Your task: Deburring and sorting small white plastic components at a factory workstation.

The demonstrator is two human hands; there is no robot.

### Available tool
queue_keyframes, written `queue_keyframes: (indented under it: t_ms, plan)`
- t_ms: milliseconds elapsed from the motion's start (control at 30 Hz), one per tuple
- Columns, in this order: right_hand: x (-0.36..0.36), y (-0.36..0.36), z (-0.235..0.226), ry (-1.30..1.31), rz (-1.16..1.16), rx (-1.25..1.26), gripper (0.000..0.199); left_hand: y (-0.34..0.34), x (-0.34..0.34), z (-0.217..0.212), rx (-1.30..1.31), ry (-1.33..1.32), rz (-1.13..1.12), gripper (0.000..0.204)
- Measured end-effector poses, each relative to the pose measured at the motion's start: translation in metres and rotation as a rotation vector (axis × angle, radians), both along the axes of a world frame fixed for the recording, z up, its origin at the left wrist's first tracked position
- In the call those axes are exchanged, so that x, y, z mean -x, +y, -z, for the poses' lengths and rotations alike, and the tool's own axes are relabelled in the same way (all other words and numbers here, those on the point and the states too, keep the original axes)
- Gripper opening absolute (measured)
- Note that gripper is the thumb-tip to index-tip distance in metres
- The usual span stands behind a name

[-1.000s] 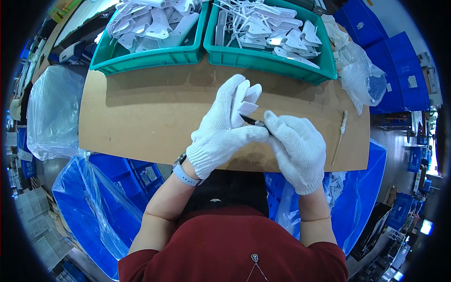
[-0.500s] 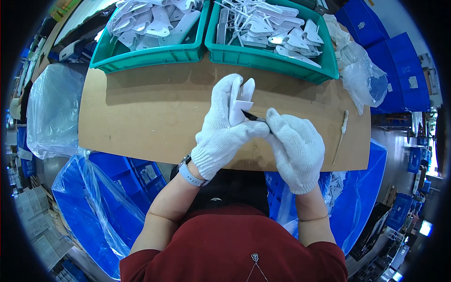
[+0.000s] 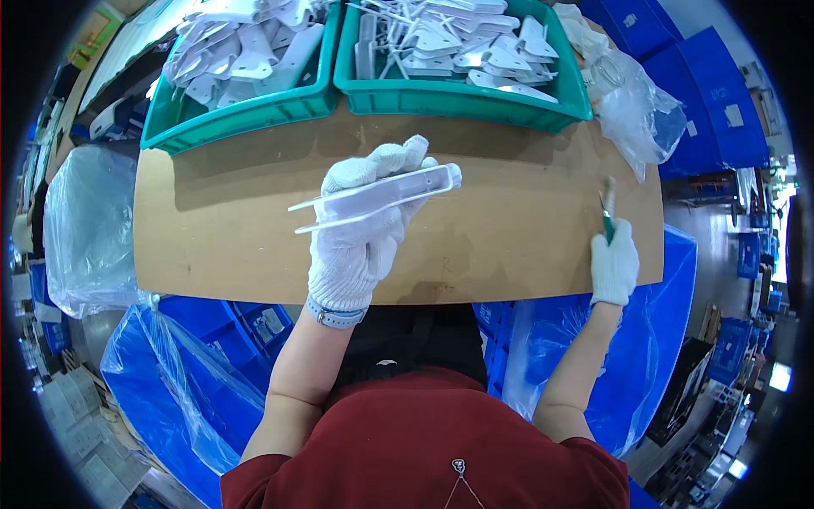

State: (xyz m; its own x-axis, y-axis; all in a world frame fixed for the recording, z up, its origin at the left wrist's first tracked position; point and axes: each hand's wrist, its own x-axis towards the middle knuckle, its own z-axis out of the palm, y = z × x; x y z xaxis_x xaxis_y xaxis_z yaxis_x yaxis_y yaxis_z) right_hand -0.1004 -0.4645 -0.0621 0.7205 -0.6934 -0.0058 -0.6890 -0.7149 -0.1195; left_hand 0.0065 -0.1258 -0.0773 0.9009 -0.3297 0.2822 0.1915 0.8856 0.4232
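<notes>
My left hand (image 3: 356, 233), in a white knit glove, grips a white plastic part (image 3: 377, 195) above the table. The part is long and slightly bent, with two thin prongs pointing left and a rounded end with small holes at the right. My right hand (image 3: 616, 267), also gloved, is low over the table's right edge. Its fingers close on a slim tool with a green handle (image 3: 608, 227), whose kind I cannot make out. Just beyond the tool shows the pale wrapped end of a thin stick (image 3: 610, 191); the hand hides the rest.
Two green bins (image 3: 246, 123) (image 3: 466, 106) full of white plastic parts stand along the table's far side. Clear plastic bags (image 3: 640, 119) lie at the far right. Blue crates lined with plastic (image 3: 182, 365) flank me below the brown tabletop (image 3: 229, 246).
My hands have parted. The right has moved away to the right with the tool, beside the stick. My left hand has shifted left and turned, swinging the white part nearly level. The whole view shifted slightly.
</notes>
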Motion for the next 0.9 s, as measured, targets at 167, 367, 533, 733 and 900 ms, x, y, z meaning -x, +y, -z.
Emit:
queue_keyframes:
  t_ms: [167, 367, 533, 733, 900]
  plan:
    - [-0.003, 0.105, -0.029, -0.589, -0.302, -0.585, 0.037, -0.011, 0.009, -0.001, -0.102, 0.045, -0.062, 0.036]
    - [-0.003, 0.154, -0.025, -0.609, -0.915, -0.473, 0.043, -0.016, 0.019, -0.001, -0.095, 0.188, -0.174, 0.039]
    - [0.004, 0.167, -0.022, -0.604, -0.961, -0.476, 0.025, -0.021, 0.028, 0.002, 0.047, 0.248, -0.184, 0.042]
    - [0.012, 0.166, -0.022, -0.589, -0.918, -0.472, 0.022, -0.030, 0.033, 0.009, 0.049, 0.313, -0.102, 0.044]
    - [-0.006, 0.094, 0.000, -0.524, -0.568, -0.218, 0.032, -0.034, 0.029, 0.007, -0.125, 0.503, 0.053, 0.040]
